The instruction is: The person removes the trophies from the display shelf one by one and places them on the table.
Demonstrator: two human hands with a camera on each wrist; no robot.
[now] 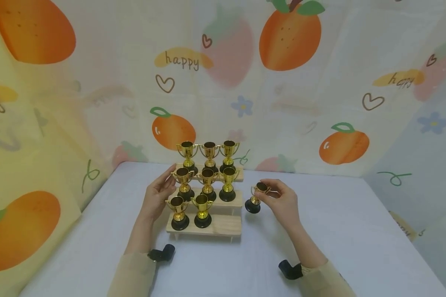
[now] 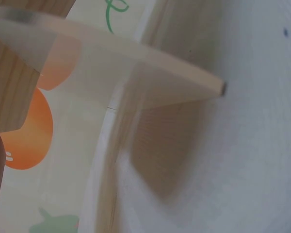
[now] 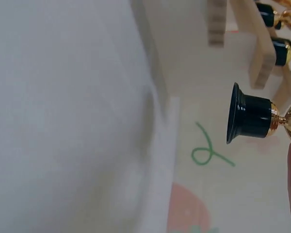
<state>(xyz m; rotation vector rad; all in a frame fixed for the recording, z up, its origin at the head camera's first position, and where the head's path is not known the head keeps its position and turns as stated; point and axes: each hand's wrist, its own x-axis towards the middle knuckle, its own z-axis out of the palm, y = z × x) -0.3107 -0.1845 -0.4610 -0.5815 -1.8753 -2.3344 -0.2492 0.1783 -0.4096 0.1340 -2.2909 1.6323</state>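
A three-tier wooden display stand point(image 1: 224, 225) bears small gold trophies with black bases: three on the top tier, three on the middle tier and two toward the left of the bottom tier. My left hand point(image 1: 157, 197) holds the stand's left side near the upper tiers; its fingertips are partly hidden. To the right of the stand, my right hand point(image 1: 284, 202) pinches another gold trophy point(image 1: 253, 206) by its cup. This trophy tilts slightly, apart from the shelves. In the right wrist view, its black base point(image 3: 252, 115) shows below the tiers' ends. Wooden boards point(image 2: 9, 92) fill the left wrist view's upper left.
The stand rests on a white-covered table point(image 1: 208, 268). Behind it hangs a fruit-print cloth point(image 1: 301, 99), with further cloth at both sides. A black wrist camera point(image 1: 167, 252) sits at my left wrist and another black camera point(image 1: 290, 270) at my right.
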